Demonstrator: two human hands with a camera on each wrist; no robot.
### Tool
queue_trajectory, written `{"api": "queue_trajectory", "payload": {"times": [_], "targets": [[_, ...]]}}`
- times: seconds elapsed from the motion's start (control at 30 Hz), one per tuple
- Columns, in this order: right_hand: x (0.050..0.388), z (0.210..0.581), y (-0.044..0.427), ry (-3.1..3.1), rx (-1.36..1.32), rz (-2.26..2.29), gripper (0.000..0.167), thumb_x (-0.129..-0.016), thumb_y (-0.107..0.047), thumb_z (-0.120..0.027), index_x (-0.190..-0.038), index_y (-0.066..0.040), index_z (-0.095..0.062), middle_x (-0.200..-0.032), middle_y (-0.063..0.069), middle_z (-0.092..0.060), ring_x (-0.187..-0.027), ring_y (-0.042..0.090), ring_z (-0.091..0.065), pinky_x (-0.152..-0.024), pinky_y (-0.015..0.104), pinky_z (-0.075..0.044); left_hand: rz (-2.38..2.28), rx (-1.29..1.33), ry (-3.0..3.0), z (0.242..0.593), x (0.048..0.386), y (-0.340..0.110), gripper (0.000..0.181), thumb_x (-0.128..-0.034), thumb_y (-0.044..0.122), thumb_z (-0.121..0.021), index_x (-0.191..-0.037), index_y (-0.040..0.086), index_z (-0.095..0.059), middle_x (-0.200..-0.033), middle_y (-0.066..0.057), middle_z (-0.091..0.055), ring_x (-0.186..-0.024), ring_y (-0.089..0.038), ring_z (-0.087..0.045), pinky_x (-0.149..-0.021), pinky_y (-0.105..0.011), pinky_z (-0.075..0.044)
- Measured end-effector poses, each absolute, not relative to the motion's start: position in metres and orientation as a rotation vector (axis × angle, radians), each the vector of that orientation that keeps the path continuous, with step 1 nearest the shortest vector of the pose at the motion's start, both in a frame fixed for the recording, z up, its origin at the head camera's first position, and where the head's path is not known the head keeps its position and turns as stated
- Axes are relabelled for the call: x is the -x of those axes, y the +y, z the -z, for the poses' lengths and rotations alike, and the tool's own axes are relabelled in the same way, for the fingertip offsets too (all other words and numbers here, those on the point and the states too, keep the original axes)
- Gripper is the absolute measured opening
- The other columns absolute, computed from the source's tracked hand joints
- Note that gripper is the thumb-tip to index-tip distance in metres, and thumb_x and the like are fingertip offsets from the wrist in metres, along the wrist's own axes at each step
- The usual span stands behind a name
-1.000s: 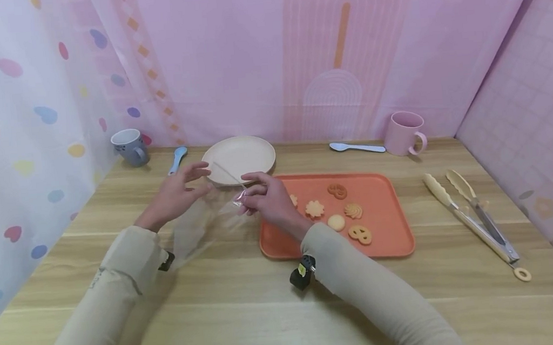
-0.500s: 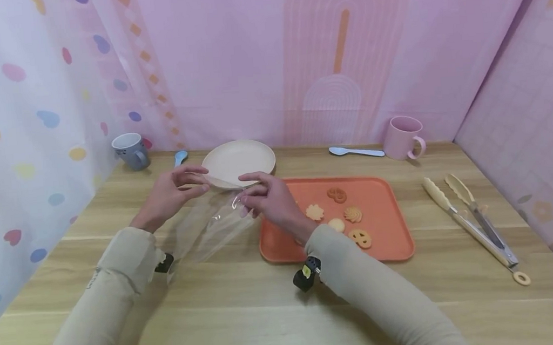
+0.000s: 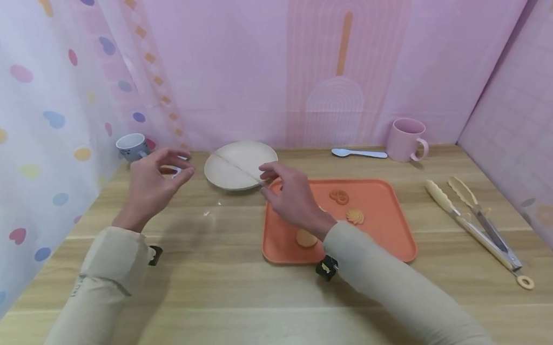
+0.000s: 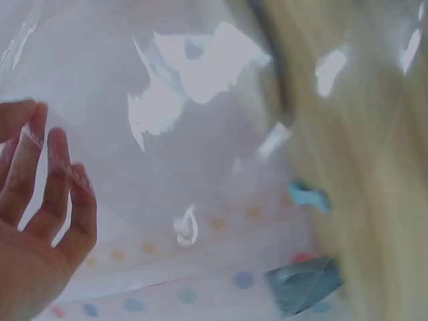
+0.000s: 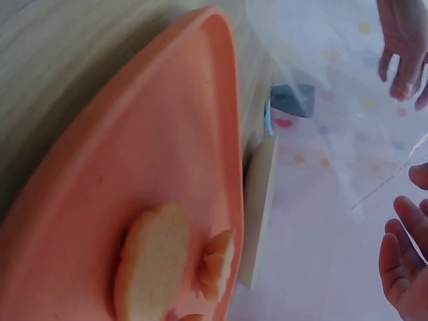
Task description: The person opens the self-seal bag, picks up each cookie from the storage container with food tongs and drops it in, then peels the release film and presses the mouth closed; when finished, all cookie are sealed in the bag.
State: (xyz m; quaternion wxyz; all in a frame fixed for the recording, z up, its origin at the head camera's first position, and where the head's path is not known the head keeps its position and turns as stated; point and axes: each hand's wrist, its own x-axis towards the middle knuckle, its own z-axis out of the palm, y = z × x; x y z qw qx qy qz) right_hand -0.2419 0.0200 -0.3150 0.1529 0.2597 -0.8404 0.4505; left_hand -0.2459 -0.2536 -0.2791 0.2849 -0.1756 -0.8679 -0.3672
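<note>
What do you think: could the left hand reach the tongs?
Probably not: the left hand seems to hold the clear bag; the orange tray and right arm separate it from the tongs.

— Any words you can read?
— None. The left sleeve [image 3: 89, 306] has small dark marks like lettering, too tiny to make out.
— And the grey mug [image 3: 131, 148]?
— Dark marks near its rim, also unreadable.

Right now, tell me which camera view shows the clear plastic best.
The left wrist view: the clear plastic spreads across much of the frame, bright glare marking its surface. The head view shows mainly a thin edge line in front of the plate and small glints; the right wrist view shows a faint, see-through film.
</note>
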Motion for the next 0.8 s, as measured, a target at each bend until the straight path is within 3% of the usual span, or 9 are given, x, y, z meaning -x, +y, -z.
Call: {"api": "queue_trajectory", "payload": {"times": [0.07,0.13,0.27,0.3,0.47,0.57,0.67,0.8], "targets": [[0.241,0.312,0.02,-2.386,-0.762,-1.318,0.035,-0.092,-0.004,-0.068,-0.126,-0.005,-0.062,-0.102,0.01,-0.074,-0.098,0.025,-0.067,-0.081,0.039,-0.056,0.866,0.475,-2.255,0.273,0.241,-0.25,0.019,-0.0843,0.001,-0.077,-0.102,0.0,-0.07,-0.089,-0.017,-0.077,-0.077,0.015,-0.061,-0.073,-0.002,-0.043],[0.241,0.31,0.019,-2.376,-0.777,-1.409,0.036,-0.093,-0.005,-0.067,-0.128,-0.004,-0.06,-0.097,0.012,-0.074,-0.09,0.026,-0.069,-0.076,0.037,-0.057,0.724,0.509,-2.191,0.271,0.237,-0.246,0.017,-0.0839,0.0,-0.076,-0.099,-0.001,-0.07,-0.088,-0.016,-0.077,-0.079,0.002,-0.067,-0.073,-0.009,-0.046],[0.241,0.308,0.014,-2.358,-0.734,-1.816,0.045,-0.1,-0.012,-0.058,-0.144,-0.01,-0.048,-0.098,0.017,-0.076,-0.074,0.023,-0.069,-0.066,0.029,-0.055,0.461,0.615,-2.043,0.275,0.223,-0.23,0.012,-0.0822,0.0,-0.075,-0.093,-0.002,-0.07,-0.085,-0.016,-0.077,-0.079,-0.03,-0.067,-0.071,-0.035,-0.051],[0.241,0.307,0.012,-2.342,-0.703,-1.944,0.047,-0.102,-0.015,-0.056,-0.147,-0.014,-0.044,-0.101,0.018,-0.075,-0.071,0.022,-0.069,-0.063,0.028,-0.054,0.422,0.652,-2.003,0.277,0.219,-0.225,0.011,-0.0818,-0.001,-0.075,-0.091,-0.002,-0.07,-0.084,-0.016,-0.076,-0.079,-0.033,-0.066,-0.069,-0.04,-0.051],[0.245,0.299,0.011,-2.246,-0.543,-2.426,0.042,-0.109,-0.036,-0.041,-0.15,-0.028,-0.04,-0.11,0.02,-0.072,-0.07,0.015,-0.071,-0.056,0.025,-0.053,0.262,0.862,-1.783,0.291,0.197,-0.195,0.005,-0.083,-0.004,-0.07,-0.087,-0.002,-0.07,-0.074,-0.014,-0.073,-0.072,-0.032,-0.066,-0.06,-0.045,-0.05],[0.246,0.294,0.014,-2.267,-0.54,-2.469,0.04,-0.109,-0.04,-0.037,-0.144,-0.024,-0.048,-0.116,0.016,-0.07,-0.075,0.014,-0.072,-0.057,0.024,-0.054,0.163,0.968,-1.676,0.296,0.186,-0.181,0.007,-0.0887,-0.004,-0.064,-0.09,-0.003,-0.071,-0.073,-0.013,-0.073,-0.073,-0.032,-0.068,-0.061,-0.046,-0.053],[0.246,0.29,0.019,-2.298,-0.579,-2.427,0.035,-0.108,-0.033,-0.044,-0.135,-0.013,-0.055,-0.126,0.015,-0.069,-0.081,0.013,-0.072,-0.06,0.024,-0.056,0.075,1.03,-1.652,0.3,0.18,-0.173,0.012,-0.0944,-0.003,-0.061,-0.091,-0.003,-0.072,-0.077,-0.012,-0.074,-0.076,-0.03,-0.068,-0.064,-0.047,-0.056],[0.246,0.291,0.024,-2.318,-0.619,-2.365,0.027,-0.101,-0.011,-0.058,-0.126,-0.002,-0.059,-0.128,0.019,-0.067,-0.084,0.013,-0.069,-0.064,0.022,-0.056,-0.028,1.083,-1.692,0.309,0.174,-0.169,0.017,-0.0994,0.001,-0.056,-0.093,-0.001,-0.072,-0.082,-0.01,-0.076,-0.079,-0.026,-0.069,-0.069,-0.043,-0.058]]}}
